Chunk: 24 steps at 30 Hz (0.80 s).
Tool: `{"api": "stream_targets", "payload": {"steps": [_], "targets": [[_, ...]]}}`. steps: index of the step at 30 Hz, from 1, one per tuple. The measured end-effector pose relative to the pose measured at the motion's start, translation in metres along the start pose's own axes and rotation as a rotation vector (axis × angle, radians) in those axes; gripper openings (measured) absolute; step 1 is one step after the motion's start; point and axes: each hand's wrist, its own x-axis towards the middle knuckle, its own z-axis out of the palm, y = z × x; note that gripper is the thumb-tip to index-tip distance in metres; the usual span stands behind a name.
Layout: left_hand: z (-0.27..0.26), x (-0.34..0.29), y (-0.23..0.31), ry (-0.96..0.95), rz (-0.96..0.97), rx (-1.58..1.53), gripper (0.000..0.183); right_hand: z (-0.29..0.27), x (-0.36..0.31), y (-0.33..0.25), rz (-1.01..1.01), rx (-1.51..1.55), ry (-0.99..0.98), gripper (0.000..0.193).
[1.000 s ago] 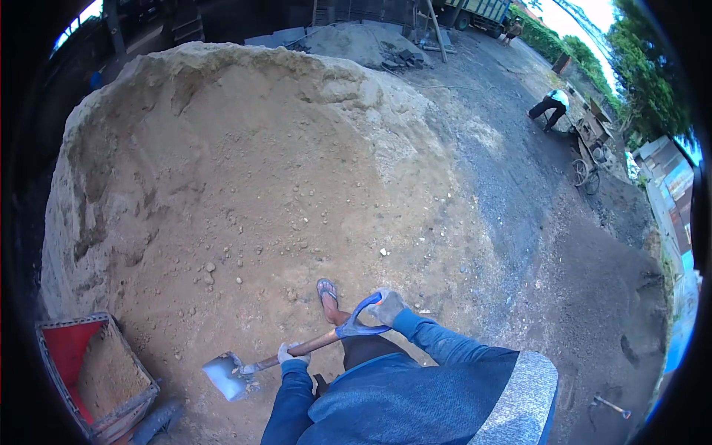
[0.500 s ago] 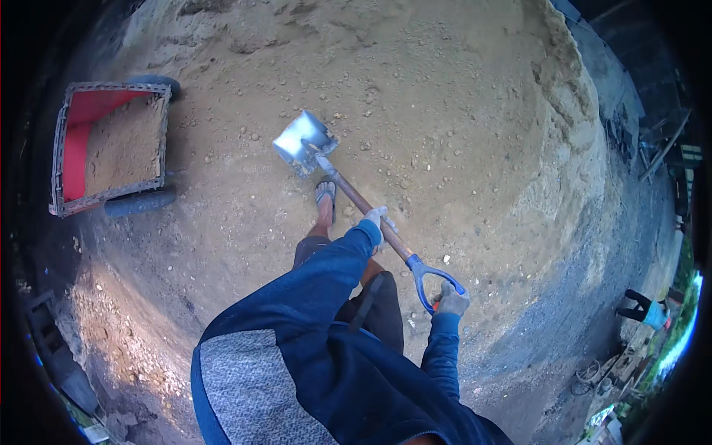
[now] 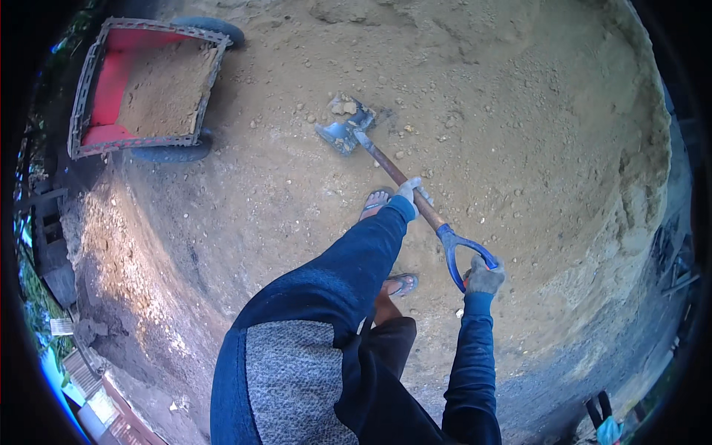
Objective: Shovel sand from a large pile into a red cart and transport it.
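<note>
A shovel (image 3: pixel 388 165) with a metal blade, wooden shaft and blue D-shaped handle slants across the view. My gloved left hand (image 3: pixel 412 193) is wrapped round the middle of its shaft. At the handle's end, my gloved right hand (image 3: pixel 486 277) is closed on the blue grip. The metal blade (image 3: pixel 341 136) is low over the brown soil, with a few clods at its far part; whether it touches the ground I cannot tell. To the left stands a cart (image 3: pixel 107 87) with red inner walls, partly filled with soil (image 3: pixel 165 90).
Two dark wheels, one at the far side (image 3: pixel 211 30) and one at the near side (image 3: pixel 170 150), flank the cart. A steep soil bank (image 3: pixel 630 170) rises at the right. Another person (image 3: pixel 608 428) is at the lower right edge. My sandalled feet stand below the blade.
The shovel blade, bright and bare before, has tilted and now carries clods. My view has shifted, so the cart sits higher and further right. One foot has stepped; both hands keep their grip.
</note>
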Motion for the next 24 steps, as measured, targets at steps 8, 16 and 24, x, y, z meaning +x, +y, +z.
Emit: {"api": "stream_targets", "payload": {"steps": [8,16,24], "targets": [[-0.058,-0.170,0.085,0.054,0.312,-0.354,0.028,0.031,-0.029,-0.093,-0.689,-0.163,-0.316,0.025],[-0.019,-0.196,-0.008,-0.033,0.245,0.018,0.035,-0.099,-0.082,0.102,0.159,0.405,0.010,0.019],[-0.153,-0.086,-0.211,0.181,-0.485,0.528,0.029,-0.136,-0.316,0.290,0.882,0.454,0.783,0.014]]}}
